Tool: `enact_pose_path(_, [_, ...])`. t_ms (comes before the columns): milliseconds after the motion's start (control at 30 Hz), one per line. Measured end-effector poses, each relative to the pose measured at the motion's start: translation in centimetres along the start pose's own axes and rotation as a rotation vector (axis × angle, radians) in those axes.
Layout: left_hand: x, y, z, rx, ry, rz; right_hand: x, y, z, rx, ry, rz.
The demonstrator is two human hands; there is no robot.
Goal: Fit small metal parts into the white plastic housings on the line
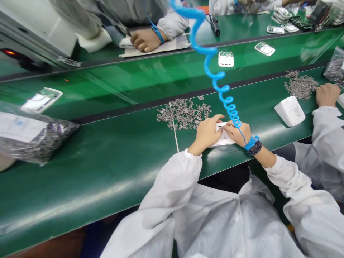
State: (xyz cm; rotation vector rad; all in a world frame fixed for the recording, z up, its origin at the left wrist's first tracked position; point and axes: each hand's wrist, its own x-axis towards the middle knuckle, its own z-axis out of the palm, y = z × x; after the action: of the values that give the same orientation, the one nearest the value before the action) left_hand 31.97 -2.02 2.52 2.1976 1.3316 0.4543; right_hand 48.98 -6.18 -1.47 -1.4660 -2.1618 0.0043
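Observation:
A white plastic housing (223,138) lies on the green bench (107,165) in front of me. My left hand (206,133) grips its left side, fingers curled over the top. My right hand (238,132) pinches at the housing's upper right, fingers pressed together; whatever is between them is too small to see. A blue wrist strap (251,142) with a coiled blue cord (215,77) sits on my right wrist. A pile of small grey metal parts (182,113) lies just beyond my hands.
Another white housing (290,110) and a second parts pile (301,86) lie at right near a co-worker's hand (326,94). Units with circuit boards (225,58) ride the conveyor belt (161,77). A bag of parts (34,138) lies at left. Another person's hand (145,39) rests across the belt.

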Motion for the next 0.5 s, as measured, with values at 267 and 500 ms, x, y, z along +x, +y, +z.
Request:
enact_pose_path(267, [0.51,0.85,-0.47,-0.121,-0.015,-0.093,-0.19,-0.09,0.09,0.003,-0.022,-0.024])
enact_pose_path(500, [0.71,0.27,-0.1,-0.146,0.014,-0.074,-0.23,-0.43,0.06,-0.065,-0.031,-0.039])
